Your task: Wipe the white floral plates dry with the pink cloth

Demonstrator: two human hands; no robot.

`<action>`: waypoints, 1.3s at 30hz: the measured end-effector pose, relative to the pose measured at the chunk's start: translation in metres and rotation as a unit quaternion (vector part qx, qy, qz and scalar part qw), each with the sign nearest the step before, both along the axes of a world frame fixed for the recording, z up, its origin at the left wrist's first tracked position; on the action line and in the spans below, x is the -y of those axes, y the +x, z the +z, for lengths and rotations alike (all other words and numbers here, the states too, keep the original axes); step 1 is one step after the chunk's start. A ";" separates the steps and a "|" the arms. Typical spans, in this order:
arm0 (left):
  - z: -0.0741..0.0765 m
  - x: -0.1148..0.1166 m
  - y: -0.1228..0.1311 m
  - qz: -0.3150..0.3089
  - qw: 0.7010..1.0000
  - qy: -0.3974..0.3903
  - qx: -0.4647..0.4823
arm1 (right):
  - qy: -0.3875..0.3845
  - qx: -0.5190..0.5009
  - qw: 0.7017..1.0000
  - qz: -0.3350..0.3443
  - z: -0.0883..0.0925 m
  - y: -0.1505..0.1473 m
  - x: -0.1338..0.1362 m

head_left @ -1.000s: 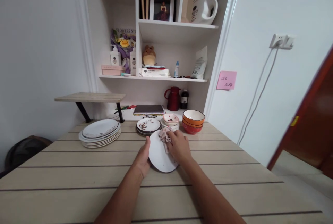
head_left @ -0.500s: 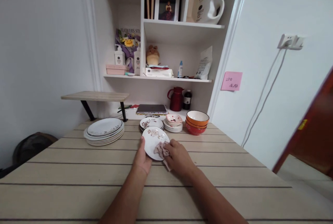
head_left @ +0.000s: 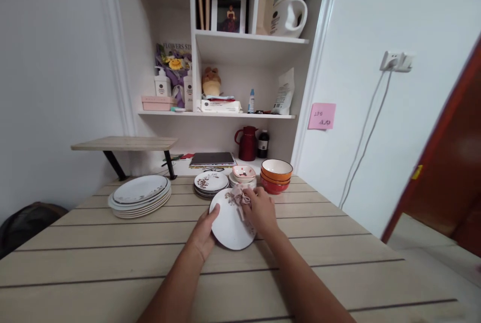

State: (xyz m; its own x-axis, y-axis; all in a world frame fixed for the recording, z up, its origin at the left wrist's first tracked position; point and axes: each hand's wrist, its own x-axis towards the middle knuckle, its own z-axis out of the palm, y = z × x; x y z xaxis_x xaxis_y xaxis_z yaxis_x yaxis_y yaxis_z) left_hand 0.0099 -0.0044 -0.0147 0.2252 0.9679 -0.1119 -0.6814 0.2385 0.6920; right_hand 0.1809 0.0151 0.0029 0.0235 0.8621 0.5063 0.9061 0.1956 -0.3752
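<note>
A white plate (head_left: 231, 228) with a brown flower pattern is tilted up above the table in front of me. My left hand (head_left: 205, 230) grips its left edge, thumb on the face and the other fingers out of sight behind. A crumpled pinkish cloth (head_left: 239, 194) is bunched in my right hand (head_left: 260, 209) and pressed on the plate's upper right part. Just behind the plate stands a stack of similar flowered plates (head_left: 211, 182). Right of that stack, a small pink-patterned bowl (head_left: 244, 173) rests on small white plates, partly hidden by my right hand.
Large plates (head_left: 141, 189) are stacked at the left of the slatted table (head_left: 124, 255), near a small raised wooden shelf (head_left: 126, 143). Orange and red bowls (head_left: 276, 177) stand nested at the right. Behind are a red jug (head_left: 247, 143), a dark bottle (head_left: 263, 144) and a laptop-like slab (head_left: 212, 159).
The plate has turned in my left hand, its flowers now at the upper and right edge. My right hand has moved the cloth from the plate's lower right to its upper right. The view has shifted right.
</note>
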 end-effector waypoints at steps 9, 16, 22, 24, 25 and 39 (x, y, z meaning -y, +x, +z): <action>-0.005 -0.001 0.003 0.044 0.999 -0.019 0.025 | -0.002 -0.231 0.962 0.143 -0.007 0.009 0.004; -0.003 0.002 0.003 0.016 0.999 -0.041 0.029 | -0.080 -0.550 0.794 0.246 0.006 0.000 0.020; 0.005 0.005 -0.001 -0.003 0.999 -0.037 0.020 | -0.104 -0.653 0.710 0.240 0.004 -0.005 0.023; 0.008 0.008 0.000 -0.010 0.999 -0.039 -0.001 | -0.161 -0.657 0.700 0.229 -0.002 -0.004 0.018; 0.009 0.010 0.002 -0.013 0.999 -0.037 -0.014 | -0.181 -0.664 0.692 0.218 -0.005 -0.004 0.016; -0.015 -0.001 0.020 0.248 0.686 0.390 -0.562 | -0.028 -0.756 0.650 0.066 -0.013 0.031 -0.014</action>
